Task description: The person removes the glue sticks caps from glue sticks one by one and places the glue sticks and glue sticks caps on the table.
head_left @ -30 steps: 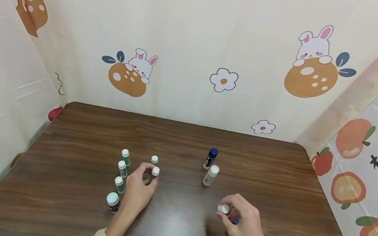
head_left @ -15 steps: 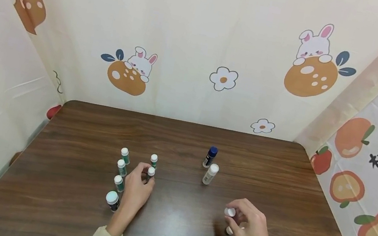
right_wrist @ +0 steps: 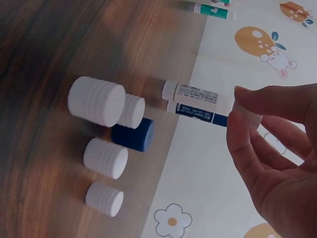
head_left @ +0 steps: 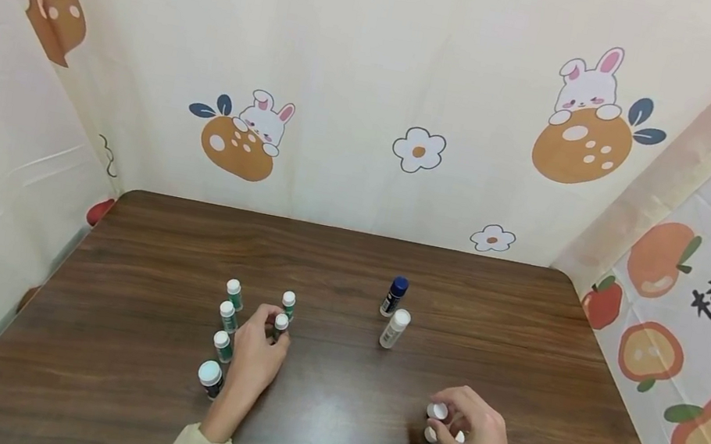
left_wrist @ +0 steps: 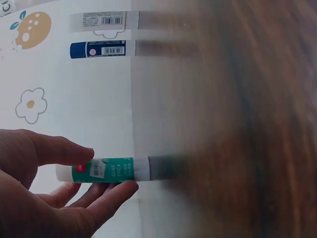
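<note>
My left hand [head_left: 256,355] holds a green glue stick [left_wrist: 116,170] upright at the table surface, thumb on one side and fingers on the other. Just behind it stands another green glue stick [head_left: 289,304]. A white cap [right_wrist: 248,118] is pinched between the thumb and fingertips of my right hand [head_left: 480,438]. Below that hand lie several loose caps: a large white cap [right_wrist: 96,100], a blue cap [right_wrist: 133,134] and smaller white ones such as this front cap [right_wrist: 105,198]. In the head view the right hand hides part of this group.
Left of my left hand runs a row of green glue sticks [head_left: 228,317], with a wider dark-bodied stick [head_left: 209,379] nearest me. A blue-capped stick [head_left: 394,296] and a white glue stick [head_left: 395,330] stand at the back centre. Printed curtains enclose the wooden table [head_left: 180,247].
My right hand has moved right and toward me with the white cap, over the loose caps. The left hand has shifted its glue stick slightly left, in front of the rear one.
</note>
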Demonstrator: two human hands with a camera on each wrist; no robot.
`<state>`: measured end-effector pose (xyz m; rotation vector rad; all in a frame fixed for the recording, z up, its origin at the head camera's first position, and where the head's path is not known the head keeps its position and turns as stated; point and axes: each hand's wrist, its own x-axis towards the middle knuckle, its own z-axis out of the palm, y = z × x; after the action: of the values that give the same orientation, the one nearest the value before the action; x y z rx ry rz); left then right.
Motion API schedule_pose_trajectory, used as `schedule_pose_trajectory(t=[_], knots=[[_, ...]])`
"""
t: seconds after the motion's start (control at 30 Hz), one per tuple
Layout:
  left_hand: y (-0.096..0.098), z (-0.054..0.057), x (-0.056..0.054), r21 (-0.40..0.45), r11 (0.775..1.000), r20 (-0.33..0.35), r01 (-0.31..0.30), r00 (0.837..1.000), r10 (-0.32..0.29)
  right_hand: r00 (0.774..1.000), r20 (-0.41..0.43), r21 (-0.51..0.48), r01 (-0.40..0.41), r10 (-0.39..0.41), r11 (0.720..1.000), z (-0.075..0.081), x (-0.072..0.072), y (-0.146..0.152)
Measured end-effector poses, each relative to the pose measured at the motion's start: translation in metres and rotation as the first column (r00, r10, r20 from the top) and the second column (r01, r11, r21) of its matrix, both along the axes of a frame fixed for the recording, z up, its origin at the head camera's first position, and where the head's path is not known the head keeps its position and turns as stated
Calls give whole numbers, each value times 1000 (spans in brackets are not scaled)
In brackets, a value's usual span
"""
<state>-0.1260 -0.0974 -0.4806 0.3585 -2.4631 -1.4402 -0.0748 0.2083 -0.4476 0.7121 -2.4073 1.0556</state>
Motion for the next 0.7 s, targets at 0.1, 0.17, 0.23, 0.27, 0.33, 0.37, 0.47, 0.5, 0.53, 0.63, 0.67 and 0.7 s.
schedule_pose_trajectory(t=[0.1, 0.17, 0.23, 0.27, 0.33, 0.37, 0.47, 0.5, 0.53, 0.63, 0.67, 0.7], knots=[[2, 5, 3, -12, 1000, -32, -9, 999, 9, 1000, 6, 6, 14, -14, 1000, -2, 3, 3], [4, 9, 4, -18, 1000, -70, -19, 997, 18, 1000, 16, 9, 23, -23, 1000, -3, 5, 5], [7, 14, 5, -21, 999, -111, -29, 993, 26, 999, 25, 14, 34, -34, 999, -4, 6, 6], [8, 16, 5, -21, 999, -135, -31, 990, 28, 999, 27, 16, 41, -41, 999, -5, 7, 7], [10, 19, 5, -14, 1000, -188, -26, 982, 23, 998, 29, 21, 52, -53, 998, -7, 8, 9], [12, 20, 5, -12, 1000, -210, -17, 978, 14, 998, 29, 25, 58, -59, 998, -8, 9, 10], [17, 22, 6, -7, 1000, -260, 13, 965, -14, 996, 45, 36, 73, -74, 997, -10, 12, 13], [19, 23, 6, -7, 1000, -273, 24, 962, -25, 996, 50, 40, 77, -79, 996, -11, 13, 14], [21, 23, 6, -7, 999, -285, 32, 958, -33, 995, 56, 45, 83, -85, 996, -12, 14, 15], [28, 25, 5, -10, 998, -327, 57, 943, -57, 992, 72, 58, 100, -104, 993, -14, 17, 17], [30, 26, 5, -10, 998, -346, 66, 936, -65, 991, 72, 62, 106, -111, 992, -15, 18, 18], [32, 26, 4, -10, 997, -363, 73, 929, -72, 990, 75, 67, 116, -121, 991, -15, 19, 20]])
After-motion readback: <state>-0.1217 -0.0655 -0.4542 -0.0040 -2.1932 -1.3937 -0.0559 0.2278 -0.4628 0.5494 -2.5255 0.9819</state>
